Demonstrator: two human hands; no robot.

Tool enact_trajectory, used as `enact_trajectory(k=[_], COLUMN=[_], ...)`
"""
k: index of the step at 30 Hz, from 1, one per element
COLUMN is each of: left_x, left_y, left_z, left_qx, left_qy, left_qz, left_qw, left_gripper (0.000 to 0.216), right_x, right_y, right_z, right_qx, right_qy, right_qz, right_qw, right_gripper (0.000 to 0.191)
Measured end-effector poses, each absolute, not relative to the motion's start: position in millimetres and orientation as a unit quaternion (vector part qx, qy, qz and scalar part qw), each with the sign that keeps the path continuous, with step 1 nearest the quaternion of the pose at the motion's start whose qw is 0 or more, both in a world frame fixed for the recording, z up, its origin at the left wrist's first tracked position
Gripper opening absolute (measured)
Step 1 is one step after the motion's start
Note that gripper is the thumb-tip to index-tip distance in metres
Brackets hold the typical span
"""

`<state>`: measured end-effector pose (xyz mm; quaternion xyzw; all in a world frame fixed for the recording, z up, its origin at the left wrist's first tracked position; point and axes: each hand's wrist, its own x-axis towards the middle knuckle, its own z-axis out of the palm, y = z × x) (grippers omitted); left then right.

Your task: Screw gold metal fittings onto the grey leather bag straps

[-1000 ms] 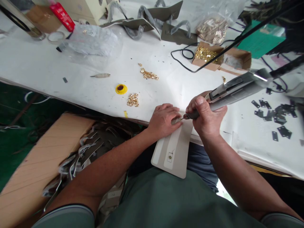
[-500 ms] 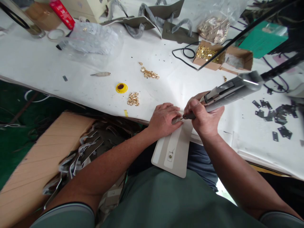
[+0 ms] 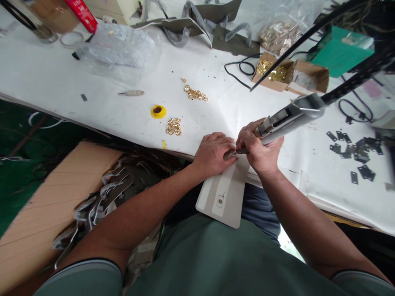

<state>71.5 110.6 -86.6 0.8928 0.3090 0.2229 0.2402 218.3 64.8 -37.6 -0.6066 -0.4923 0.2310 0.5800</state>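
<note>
My right hand (image 3: 261, 150) is wrapped round a grey electric screwdriver (image 3: 290, 119), which slants down to the left. Its dark nose and thin bit meet the upper part of a beige panel (image 3: 231, 213). The panel slopes from the table edge toward my lap, and a small round metal fitting (image 3: 220, 201) shows in its lower strip. My left hand (image 3: 214, 154) holds the panel's upper part, thumb and fingers curled around the spot by the bit. Whatever lies between those fingertips is mostly hidden.
Gold hardware pieces (image 3: 174, 126), a yellow cup (image 3: 158, 111) and an awl-like tool (image 3: 132, 93) lie on the white table (image 3: 101, 102). At right are several dark plates (image 3: 365, 150) and small cartons (image 3: 279, 76). Handled panels (image 3: 233, 41) stand behind; a cardboard box (image 3: 58, 201) sits lower left.
The screwdriver and my right hand have shifted slightly left and stand a little lower at the rear end. My left hand stays in place on the panel.
</note>
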Motion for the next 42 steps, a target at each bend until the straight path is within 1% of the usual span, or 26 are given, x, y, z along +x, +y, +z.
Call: enact_trajectory(k=[3,6,8,13,17,21,25,30,32,34,36,40,42], left_x=[71.6,71.3,71.1,71.2,69.9,67.4,67.9,70.3,72.1,74.0,75.6,76.0,74.9], left_y=[110.7,110.8,110.8,111.8,109.8,109.4,111.7,106.4,106.9,107.7,107.9,105.1,102.3], left_z=[-87.1,-87.7,-88.0,-87.9,-84.1,-84.7,-86.8,-81.3,-82.1,-83.4,-83.7,-82.5,-82.3], left_qx=[0.893,0.894,0.893,0.893,0.892,0.891,0.895,0.908,0.906,0.904,0.905,0.903,0.899], left_qy=[0.305,0.303,0.305,0.308,0.312,0.309,0.311,0.301,0.309,0.315,0.313,0.315,0.324], left_qz=[0.227,0.23,0.228,0.221,0.234,0.256,0.252,0.214,0.205,0.203,0.205,0.23,0.245], left_qw=[0.239,0.238,0.24,0.242,0.227,0.213,0.197,0.198,0.203,0.206,0.202,0.178,0.162], left_gripper=[0.018,0.019,0.019,0.021,0.023,0.036,0.033,0.025,0.026,0.029,0.032,0.037,0.036], right_x=[218.0,216.6,215.9,216.7,213.3,205.2,207.8,220.3,223.9,229.2,239.3,275.2,295.4], right_y=[65.1,65.1,65.4,64.2,60.6,61.9,58.9,49.1,51.9,55.4,57.0,55.0,52.8], right_z=[-38.4,-38.7,-39.5,-41.5,-33.6,-22.5,-13.8,-4.3,-3.4,-4.0,-7.5,-28.8,-42.6], right_qx=[-0.607,-0.624,-0.624,-0.624,-0.611,-0.58,-0.557,-0.592,-0.598,-0.612,-0.654,-0.766,-0.789], right_qy=[-0.484,-0.476,-0.475,-0.476,-0.471,-0.477,-0.484,-0.459,-0.471,-0.505,-0.539,-0.567,-0.574], right_qz=[0.237,0.253,0.242,0.23,0.275,0.327,0.332,0.3,0.285,0.246,0.188,0.079,0.049], right_qw=[0.584,0.566,0.571,0.576,0.574,0.574,0.587,0.591,0.582,0.557,0.496,0.292,0.213], right_gripper=[0.041,0.044,0.045,0.041,0.04,0.047,0.05,0.054,0.054,0.051,0.049,0.046,0.048])
